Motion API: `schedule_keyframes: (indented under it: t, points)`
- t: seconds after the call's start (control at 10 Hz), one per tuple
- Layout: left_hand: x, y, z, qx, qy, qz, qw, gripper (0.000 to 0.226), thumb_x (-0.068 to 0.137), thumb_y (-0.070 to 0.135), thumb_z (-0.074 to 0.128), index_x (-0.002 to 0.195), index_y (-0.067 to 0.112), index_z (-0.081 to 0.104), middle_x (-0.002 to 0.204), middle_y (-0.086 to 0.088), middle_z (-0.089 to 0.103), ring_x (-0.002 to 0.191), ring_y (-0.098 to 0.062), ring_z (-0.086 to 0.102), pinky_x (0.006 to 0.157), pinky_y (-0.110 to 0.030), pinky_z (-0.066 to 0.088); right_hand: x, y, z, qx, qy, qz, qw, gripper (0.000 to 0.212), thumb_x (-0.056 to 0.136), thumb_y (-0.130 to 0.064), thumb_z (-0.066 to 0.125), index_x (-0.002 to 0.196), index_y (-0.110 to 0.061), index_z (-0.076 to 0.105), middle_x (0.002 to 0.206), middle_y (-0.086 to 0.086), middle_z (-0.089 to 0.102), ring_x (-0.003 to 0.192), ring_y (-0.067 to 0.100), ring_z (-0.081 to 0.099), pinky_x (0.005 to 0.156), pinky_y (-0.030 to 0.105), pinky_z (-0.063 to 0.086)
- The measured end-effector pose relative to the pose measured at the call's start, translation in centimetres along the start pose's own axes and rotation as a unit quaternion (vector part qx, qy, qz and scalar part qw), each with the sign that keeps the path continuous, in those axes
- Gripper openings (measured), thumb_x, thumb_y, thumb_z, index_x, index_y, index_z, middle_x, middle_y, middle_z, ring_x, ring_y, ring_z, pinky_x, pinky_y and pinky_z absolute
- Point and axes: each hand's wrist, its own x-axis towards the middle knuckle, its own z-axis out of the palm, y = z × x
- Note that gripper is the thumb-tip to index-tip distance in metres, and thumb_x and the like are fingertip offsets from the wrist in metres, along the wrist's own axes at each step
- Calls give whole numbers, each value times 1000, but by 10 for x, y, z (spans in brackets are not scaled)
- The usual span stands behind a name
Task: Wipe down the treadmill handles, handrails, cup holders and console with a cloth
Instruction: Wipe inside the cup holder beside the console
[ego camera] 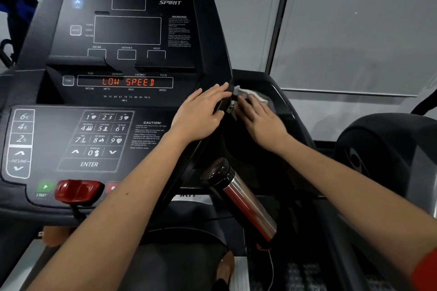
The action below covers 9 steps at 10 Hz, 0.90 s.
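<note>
The black treadmill console [123, 59] fills the left and centre of the view, its red display reading LOW SPEED. My left hand [201, 113] lies flat with straight fingers on the console's right edge. Just to the right, my right hand [257, 120] presses a white cloth [250, 95] into the dark cup holder tray [281, 99] beside the console, fingers extended over the cloth. The cloth is partly hidden under my fingers and behind the console edge. A chrome and black pulse handle [243, 198] slants down below my hands.
A keypad [99, 139], a green START button [43, 188] and a red safety stop key [78, 190] sit on the lower console. A second machine's dark housing [387, 149] stands at right. A grey wall is behind. The treadmill belt [179, 253] and my foot [227, 264] show below.
</note>
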Motion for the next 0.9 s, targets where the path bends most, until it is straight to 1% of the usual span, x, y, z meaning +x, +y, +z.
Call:
schedule_keyframes:
  t: [0.1, 0.2, 0.3, 0.4, 0.5, 0.6, 0.7, 0.8, 0.9]
  points:
    - [0, 0, 1, -4, -1, -3, 1000, 51, 93, 16, 47, 141, 27, 35, 154, 15, 20, 142, 1, 12, 116, -24, 2, -7, 17, -2, -5, -11, 29, 999, 52, 96, -13, 26, 147, -11, 21, 158, 9, 4, 145, 32, 4, 117, 49, 14]
    - [0, 0, 0, -7, 1, -3, 1000, 50, 93, 16, 47, 141, 26, 36, 154, 15, 21, 142, 1, 13, 117, -25, 2, -20, 27, -6, 57, -22, 57, 997, 57, 89, -27, 25, 144, -13, 31, 157, 4, 13, 144, 28, 10, 115, 50, 18]
    - [0, 0, 1, -6, 3, -1, 1000, 50, 93, 16, 47, 141, 26, 37, 154, 14, 21, 142, 1, 13, 117, -25, 3, -46, 26, -10, 134, -28, 68, 988, 53, 90, -30, 29, 138, -14, 42, 154, 2, 24, 141, 25, 19, 115, 43, 21]
    - [0, -1, 1, -4, 4, -1, 1000, 50, 93, 16, 47, 140, 26, 37, 154, 14, 22, 142, 0, 13, 117, -26, 3, -71, 22, -18, 189, -40, 68, 979, 42, 94, -18, 43, 136, -14, 45, 151, 1, 30, 142, 20, 19, 114, 30, 13]
    - [0, 0, 1, -9, 5, 0, 1000, 50, 92, 14, 48, 140, 25, 38, 154, 13, 22, 142, -1, 14, 116, -26, 4, -85, 10, -19, 212, -37, 43, 976, 32, 91, -21, 46, 113, -6, 64, 133, 5, 52, 135, 23, 33, 109, 26, 19]
    - [0, 1, 1, -6, 8, 0, 1000, 50, 92, 14, 47, 140, 25, 38, 154, 13, 23, 142, -1, 14, 116, -26, 3, -90, -13, -16, 224, -53, 27, 973, 59, 78, -45, 24, 95, -10, 69, 107, 7, 65, 115, 22, 51, 103, 31, 32]
    - [0, 2, 1, -4, 11, 0, 1000, 50, 92, 14, 47, 140, 25, 38, 154, 13, 23, 142, -1, 15, 116, -25, 3, -88, -37, -16, 228, -68, 28, 971, 46, 87, -40, 27, 95, -13, 63, 99, 6, 66, 103, 25, 57, 89, 35, 39]
    - [0, 1, 1, -2, 12, -2, 1000, 50, 92, 14, 47, 140, 25, 38, 154, 13, 22, 142, -1, 15, 116, -25, 3, -75, -57, -15, 296, -85, 46, 950, 42, 97, -28, 33, 137, -21, 42, 137, 0, 51, 126, 23, 45, 100, 36, 37]
    - [0, 2, 2, 1, 12, -1, 1000, 50, 92, 14, 47, 140, 25, 37, 154, 13, 23, 142, -1, 15, 116, -25, 4, -55, -66, -10, 362, -97, 97, 922, 51, 97, -21, 33, 147, -24, 22, 152, -2, 30, 137, 21, 33, 110, 40, 31]
